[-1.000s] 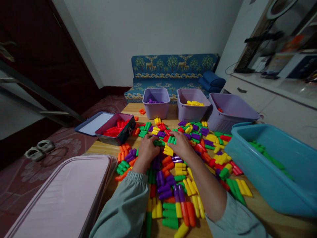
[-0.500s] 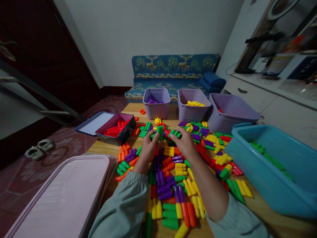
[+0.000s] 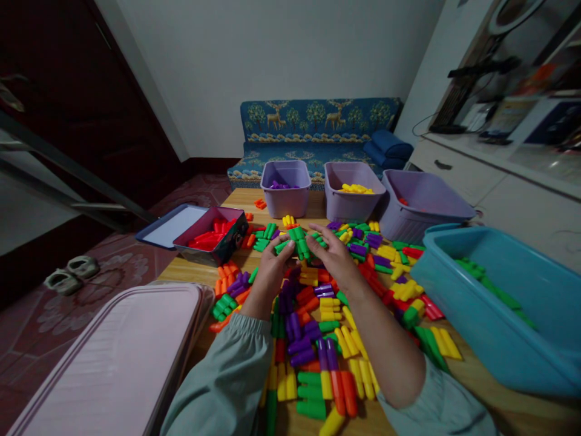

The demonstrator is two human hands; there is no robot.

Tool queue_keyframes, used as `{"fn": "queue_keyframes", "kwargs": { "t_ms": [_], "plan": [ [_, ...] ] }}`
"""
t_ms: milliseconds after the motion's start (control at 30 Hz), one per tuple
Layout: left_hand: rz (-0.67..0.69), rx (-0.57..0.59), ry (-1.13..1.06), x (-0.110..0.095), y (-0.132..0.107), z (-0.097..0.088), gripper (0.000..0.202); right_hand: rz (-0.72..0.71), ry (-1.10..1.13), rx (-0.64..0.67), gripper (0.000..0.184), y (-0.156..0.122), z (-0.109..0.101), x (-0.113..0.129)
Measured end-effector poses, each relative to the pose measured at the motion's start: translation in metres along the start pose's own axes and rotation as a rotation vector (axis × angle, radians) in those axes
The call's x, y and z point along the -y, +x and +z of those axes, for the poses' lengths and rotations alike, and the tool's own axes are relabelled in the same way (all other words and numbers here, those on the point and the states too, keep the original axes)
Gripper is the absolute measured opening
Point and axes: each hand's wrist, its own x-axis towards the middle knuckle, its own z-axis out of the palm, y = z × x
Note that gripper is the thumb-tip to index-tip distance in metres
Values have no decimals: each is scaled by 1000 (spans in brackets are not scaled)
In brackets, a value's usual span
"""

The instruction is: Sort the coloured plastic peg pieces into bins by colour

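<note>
Several green plastic building pieces (image 3: 299, 242) are held together between my two hands above the middle of the table. My left hand (image 3: 271, 266) is closed on them from the left, thumb toward me. From the right, my right hand (image 3: 333, 257) grips them, its index finger stretched over the far side. Whether the pieces are fully joined cannot be made out. Beneath and around both hands lie loose finger-shaped pieces in purple (image 3: 294, 327), yellow (image 3: 347, 343), red, orange and green.
Purple bins at the back hold purple (image 3: 287, 197), yellow (image 3: 347, 208) and red (image 3: 420, 212) pieces. A turquoise bin (image 3: 494, 327) with green pieces stands right. At left are an open tin (image 3: 227, 245) of red pieces and a pink lid (image 3: 122, 351). A patterned sofa (image 3: 313, 151) stands behind.
My hands have come together. The green pieces, held apart in each hand before, now meet between them.
</note>
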Motion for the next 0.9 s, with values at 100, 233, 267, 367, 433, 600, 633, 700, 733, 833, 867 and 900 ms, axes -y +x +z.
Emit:
{"fn": "queue_keyframes", "kwargs": {
  "t_ms": [100, 233, 267, 367, 433, 600, 633, 700, 733, 833, 867, 900],
  "plan": [
    [-19, 15, 91, 5, 0, -1, 47, -61, -135, 76, 47, -1, 3, 0],
    [-42, 63, 75, 9, 1, -1, 40, 21, -175, -23, 33, 0, -2, -9],
    [-51, 63, 30, 8, 1, -1, 40, 35, -164, -86, 33, 1, -4, -11],
    [-63, 47, -98, 6, 1, -1, 45, 70, -87, -189, 37, 3, -12, -11],
    [-58, 32, -130, 4, 1, -1, 46, 111, -23, -164, 40, 3, -15, -8],
    [-61, 22, -42, 8, 1, -3, 44, -48, -80, 17, 28, 1, -11, -1],
    [-56, 23, -6, 9, 1, -4, 43, -114, -134, 51, 24, 0, -9, 0],
    [-48, 26, 53, 11, 1, -5, 38, -194, -230, 111, 22, -1, -6, 2],
    [-50, 30, 67, 11, 1, -6, 35, -205, -263, 138, 25, -1, -6, 3],
    [-74, 43, 68, 11, 2, -7, 31, -212, -340, 185, 46, -3, -4, 5],
    [-74, 52, 61, 11, 2, -6, 33, -210, -364, 179, 54, -3, -4, 5],
    [-72, 67, 49, 11, 2, -6, 37, -201, -382, 164, 61, -3, -3, 6]
  ]
}}
